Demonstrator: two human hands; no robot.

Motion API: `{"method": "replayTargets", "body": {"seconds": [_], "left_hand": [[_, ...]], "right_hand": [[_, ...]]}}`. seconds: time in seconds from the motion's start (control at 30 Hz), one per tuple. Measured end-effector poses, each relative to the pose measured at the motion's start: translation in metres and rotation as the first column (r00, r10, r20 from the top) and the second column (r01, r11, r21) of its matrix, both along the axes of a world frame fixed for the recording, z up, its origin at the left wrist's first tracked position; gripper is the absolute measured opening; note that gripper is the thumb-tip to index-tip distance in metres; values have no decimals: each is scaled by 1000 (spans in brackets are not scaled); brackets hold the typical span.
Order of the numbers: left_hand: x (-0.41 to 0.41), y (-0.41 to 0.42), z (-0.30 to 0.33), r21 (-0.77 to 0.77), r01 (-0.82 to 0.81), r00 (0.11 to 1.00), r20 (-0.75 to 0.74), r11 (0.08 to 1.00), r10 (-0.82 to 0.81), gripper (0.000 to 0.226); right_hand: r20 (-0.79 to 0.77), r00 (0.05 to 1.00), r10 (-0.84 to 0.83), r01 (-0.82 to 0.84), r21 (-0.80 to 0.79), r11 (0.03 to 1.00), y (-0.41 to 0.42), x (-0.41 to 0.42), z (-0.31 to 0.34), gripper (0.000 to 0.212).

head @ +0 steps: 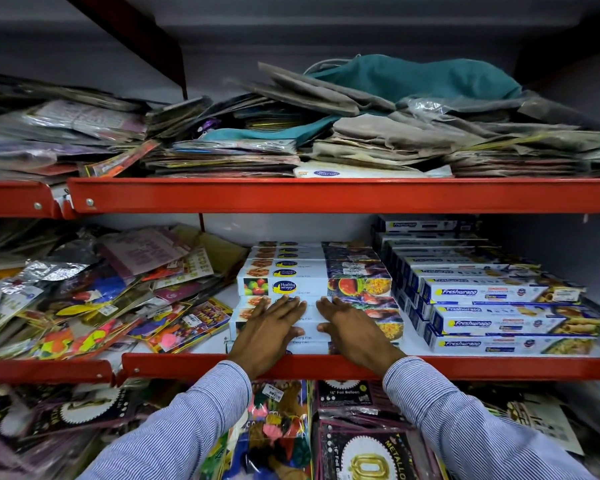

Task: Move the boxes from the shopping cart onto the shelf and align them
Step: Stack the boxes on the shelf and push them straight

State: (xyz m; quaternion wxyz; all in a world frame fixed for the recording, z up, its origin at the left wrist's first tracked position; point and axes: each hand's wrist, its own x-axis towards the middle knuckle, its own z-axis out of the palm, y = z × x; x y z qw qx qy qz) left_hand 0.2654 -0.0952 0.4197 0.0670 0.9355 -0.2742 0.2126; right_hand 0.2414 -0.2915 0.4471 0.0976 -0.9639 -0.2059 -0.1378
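A stack of long white cling film boxes (pixel 302 285) with fruit pictures lies on the middle shelf (pixel 465 367), stepped back in several layers. My left hand (pixel 271 327) lies flat, fingers spread, against the front faces of the lower boxes. My right hand (pixel 350 327) presses flat beside it on the same boxes. Neither hand grips a box. The shopping cart is out of view.
Blue Freshwrapp foil boxes (pixel 506 323) are stacked right of the cling film. Loose party packets (pixel 101 299) pile up on the left. The upper shelf (pixel 326 195) holds packets and cloth bags. Balloon packs (pixel 361 438) hang below, between my striped sleeves.
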Motion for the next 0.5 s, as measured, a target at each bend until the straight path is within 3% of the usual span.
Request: {"method": "replayTargets", "body": {"seconds": [0.2,0.5], "left_hand": [[0,-1,1,-31,-13,1000,-16,999,12,54],[-1,-2,1,-30,-20,1000,-12,999,19,54]], "right_hand": [[-12,1000,23,-24,-23,999,-5,2,-1,63],[-27,999,23,-23,-23,999,-6,1,1,54]]}}
